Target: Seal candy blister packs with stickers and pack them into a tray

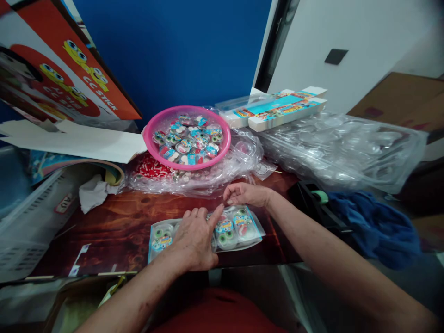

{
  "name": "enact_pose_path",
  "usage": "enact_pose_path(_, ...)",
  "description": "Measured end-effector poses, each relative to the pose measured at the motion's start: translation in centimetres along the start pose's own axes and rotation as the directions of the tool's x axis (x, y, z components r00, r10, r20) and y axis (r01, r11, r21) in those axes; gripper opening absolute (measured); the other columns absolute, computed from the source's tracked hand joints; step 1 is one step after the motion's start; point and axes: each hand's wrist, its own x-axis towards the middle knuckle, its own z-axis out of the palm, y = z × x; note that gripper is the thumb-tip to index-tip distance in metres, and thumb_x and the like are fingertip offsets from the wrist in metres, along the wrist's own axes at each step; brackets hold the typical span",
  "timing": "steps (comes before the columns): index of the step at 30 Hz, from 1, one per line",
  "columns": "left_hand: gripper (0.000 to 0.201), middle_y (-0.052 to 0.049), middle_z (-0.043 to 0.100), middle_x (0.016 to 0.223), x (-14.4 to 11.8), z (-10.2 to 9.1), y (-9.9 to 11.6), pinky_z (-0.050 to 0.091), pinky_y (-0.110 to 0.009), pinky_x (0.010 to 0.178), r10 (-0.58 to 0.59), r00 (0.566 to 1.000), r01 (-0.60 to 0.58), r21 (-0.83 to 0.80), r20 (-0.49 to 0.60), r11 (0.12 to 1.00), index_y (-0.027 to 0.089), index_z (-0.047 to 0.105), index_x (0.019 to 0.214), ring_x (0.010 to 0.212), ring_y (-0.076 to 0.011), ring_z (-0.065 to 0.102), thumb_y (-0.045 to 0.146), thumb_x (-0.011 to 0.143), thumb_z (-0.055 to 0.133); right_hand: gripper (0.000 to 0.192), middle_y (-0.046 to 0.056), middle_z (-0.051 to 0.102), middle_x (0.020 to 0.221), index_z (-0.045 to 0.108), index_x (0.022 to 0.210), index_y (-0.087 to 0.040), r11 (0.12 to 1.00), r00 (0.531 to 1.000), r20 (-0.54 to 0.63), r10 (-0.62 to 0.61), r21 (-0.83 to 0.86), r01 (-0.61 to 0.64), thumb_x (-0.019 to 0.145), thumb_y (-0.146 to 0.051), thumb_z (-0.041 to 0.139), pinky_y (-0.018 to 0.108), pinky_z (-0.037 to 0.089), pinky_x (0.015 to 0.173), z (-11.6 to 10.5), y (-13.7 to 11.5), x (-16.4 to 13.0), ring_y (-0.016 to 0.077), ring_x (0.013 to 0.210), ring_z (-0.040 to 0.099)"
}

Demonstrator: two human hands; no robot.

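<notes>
A flat clear tray pack (255,237) with blue edges lies on the dark wooden table. Inside it sit several round clear cups with green eyeball candies and bright printed labels. My left hand (196,236) rests palm down across the middle of the pack, its fingers stretched out and the thumb apart. Under that hand, part of the pack is hidden. Just beyond the pack's far edge is my right hand (248,194), its fingers loosely curled and apart with nothing visible between them. Whether it touches the edge, I cannot tell.
Behind the pack, a pink basin (149,147) full of candy cups stands on plastic bags (222,178). Clear trays (340,143) and printed boxes (287,113) are stacked at right, near a black tape dispenser (317,208) and blue cloth (376,226). A white basket (31,226) stands left.
</notes>
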Motion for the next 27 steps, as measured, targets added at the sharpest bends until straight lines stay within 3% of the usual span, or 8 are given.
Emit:
enact_pose_path(8,0.104,-0.011,0.045,0.108,0.0,0.0,0.0,0.034,-0.043,0.087,-0.01,1.0,0.01,0.006,-0.001,1.0,0.023,0.009,0.14,0.096,-0.0286,0.045,0.042,0.051,0.061,0.02,-0.007,0.042,0.049,0.054,0.067,-0.015,0.982,0.995,-0.05,0.086,-0.162,-0.093,0.075,-0.033,0.058,0.02,0.025,0.043,0.7,-0.4,1.2,0.0054,0.045,0.033)
enact_pose_path(12,0.105,-0.01,0.046,0.107,-0.1,-0.2,-0.1,0.034,-0.043,0.088,0.009,1.0,-0.009,-0.011,0.01,1.0,0.025,0.012,0.139,0.096,-0.0285,0.046,0.045,0.05,0.062,0.029,-0.006,0.039,0.046,0.046,0.052,-0.016,0.951,0.979,-0.178,0.099,-0.274,-0.146,0.075,-0.027,0.057,0.021,0.024,0.045,2.1,-0.9,2.6,0.0056,0.045,0.03)
enact_pose_path(17,0.1,-0.012,0.046,0.11,-0.1,-0.1,-0.1,0.034,-0.045,0.089,0.012,1.0,-0.013,-0.018,-0.012,1.0,0.022,0.023,0.137,0.099,-0.0304,0.045,0.048,0.049,0.062,0.031,-0.005,0.042,0.048,0.045,0.059,-0.018,0.941,0.946,-0.312,0.091,-0.285,-0.184,0.084,-0.034,0.042,0.022,0.026,0.044,1.6,-1.1,1.3,0.0074,0.044,0.035)
enact_pose_path(21,0.1,-0.013,0.047,0.111,-0.2,0.1,-0.1,0.034,-0.044,0.089,0.016,1.0,-0.016,-0.013,-0.013,1.0,0.019,0.023,0.137,0.099,-0.0301,0.045,0.047,0.049,0.062,0.026,-0.002,0.05,0.054,0.052,0.06,-0.016,0.956,0.971,-0.206,0.117,-0.242,-0.167,0.078,-0.036,0.053,0.022,0.032,0.048,0.3,-0.8,-2.1,0.008,0.048,0.041)
enact_pose_path(24,0.102,-0.013,0.046,0.112,-0.2,0.1,-0.1,0.034,-0.044,0.089,0.016,1.0,-0.016,-0.001,-0.002,1.0,0.018,0.021,0.138,0.099,-0.0305,0.045,0.048,0.049,0.061,0.014,-0.002,0.055,0.065,0.059,0.074,-0.016,0.995,0.993,-0.081,0.082,-0.043,-0.086,0.069,-0.028,0.063,0.022,0.037,0.057,0.2,-0.7,-3.5,0.0084,0.059,0.048)
enact_pose_path(27,0.104,-0.013,0.046,0.111,0.0,0.0,-0.1,0.034,-0.044,0.089,0.013,1.0,-0.013,0.014,0.015,1.0,0.018,0.019,0.139,0.099,-0.0306,0.045,0.048,0.049,0.061,0.019,-0.004,0.054,0.065,0.058,0.08,-0.017,0.993,0.996,-0.036,0.08,0.095,-0.076,0.064,-0.021,0.066,0.021,0.037,0.059,0.2,-0.8,-3.5,0.0077,0.06,0.048)
